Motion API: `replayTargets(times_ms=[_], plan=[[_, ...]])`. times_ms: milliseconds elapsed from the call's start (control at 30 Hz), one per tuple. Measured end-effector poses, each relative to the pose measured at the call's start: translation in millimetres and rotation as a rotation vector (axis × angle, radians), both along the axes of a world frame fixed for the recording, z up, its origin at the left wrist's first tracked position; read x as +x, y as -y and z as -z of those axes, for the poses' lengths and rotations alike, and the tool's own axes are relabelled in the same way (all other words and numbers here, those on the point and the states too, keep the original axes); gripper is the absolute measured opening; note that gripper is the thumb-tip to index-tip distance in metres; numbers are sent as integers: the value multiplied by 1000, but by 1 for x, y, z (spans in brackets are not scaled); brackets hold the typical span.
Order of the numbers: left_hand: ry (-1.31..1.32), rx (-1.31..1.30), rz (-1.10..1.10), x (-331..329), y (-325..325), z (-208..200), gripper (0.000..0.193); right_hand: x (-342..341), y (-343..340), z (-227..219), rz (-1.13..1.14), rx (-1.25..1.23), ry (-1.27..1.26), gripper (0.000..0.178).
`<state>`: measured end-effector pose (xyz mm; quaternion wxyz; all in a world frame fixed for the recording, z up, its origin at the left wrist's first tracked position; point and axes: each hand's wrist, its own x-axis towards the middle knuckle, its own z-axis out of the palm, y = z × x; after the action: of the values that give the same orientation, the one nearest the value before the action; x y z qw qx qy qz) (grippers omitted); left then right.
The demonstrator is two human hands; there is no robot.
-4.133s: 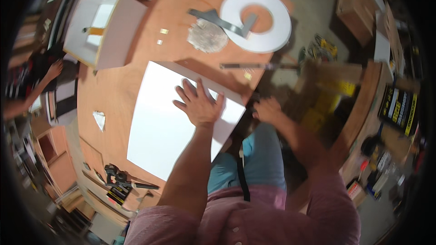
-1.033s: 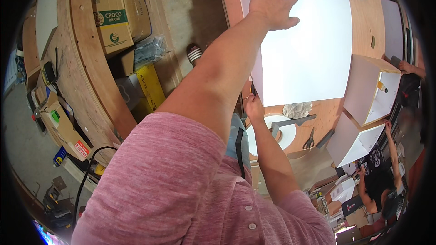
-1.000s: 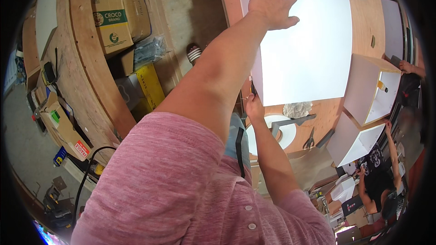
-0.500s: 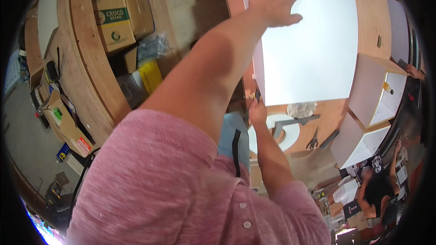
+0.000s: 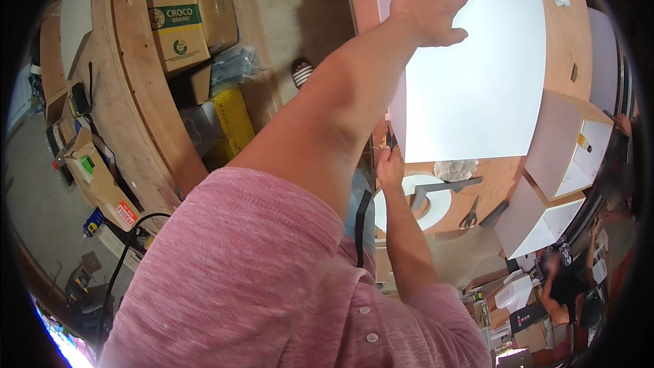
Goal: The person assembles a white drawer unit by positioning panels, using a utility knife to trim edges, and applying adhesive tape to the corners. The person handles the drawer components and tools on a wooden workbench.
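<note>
My left hand (image 5: 430, 5) lies flat with its fingers spread on a large white panel (image 5: 477, 88), near the panel's far left edge. At the near left corner of that panel, my right hand (image 5: 390, 167) is closed around a small dark tool (image 5: 390, 140). Its kind is hard to make out, as the fingers cover most of it. The tool's tip touches or sits close to the panel's pale side edge (image 5: 396, 105). Thin light scraps show beside the right hand.
On the wooden table (image 5: 470, 187) nearby are a white roll of strip (image 5: 436, 212), a metal square (image 5: 449, 184), crumpled clear plastic (image 5: 456, 170), scissors (image 5: 469, 215) and a dark bar (image 5: 494, 213). White boxes (image 5: 562, 143) stand right. Cartons (image 5: 177, 24) fill a left shelf. Another person (image 5: 565, 286) is at lower right.
The scene has shifted slightly rightward in view, and a sandalled foot now shows beside my left arm. My left hand keeps its place on the panel; the right stays at the corner.
</note>
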<state>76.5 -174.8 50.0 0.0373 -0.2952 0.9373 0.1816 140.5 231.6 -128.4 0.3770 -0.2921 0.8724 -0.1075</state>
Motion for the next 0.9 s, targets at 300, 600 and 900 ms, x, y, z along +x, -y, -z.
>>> replayTargets(times_ms=[300,600,900], plan=[[4,3,5,2,2,6,83,-5,15,-9,57,80,79,51],[47,42,18,3,4,-4,83,-11,9,5,8,78,69,52],[99,60,42,4,4,-9,82,-5,19,-2,35,104,38,50]])
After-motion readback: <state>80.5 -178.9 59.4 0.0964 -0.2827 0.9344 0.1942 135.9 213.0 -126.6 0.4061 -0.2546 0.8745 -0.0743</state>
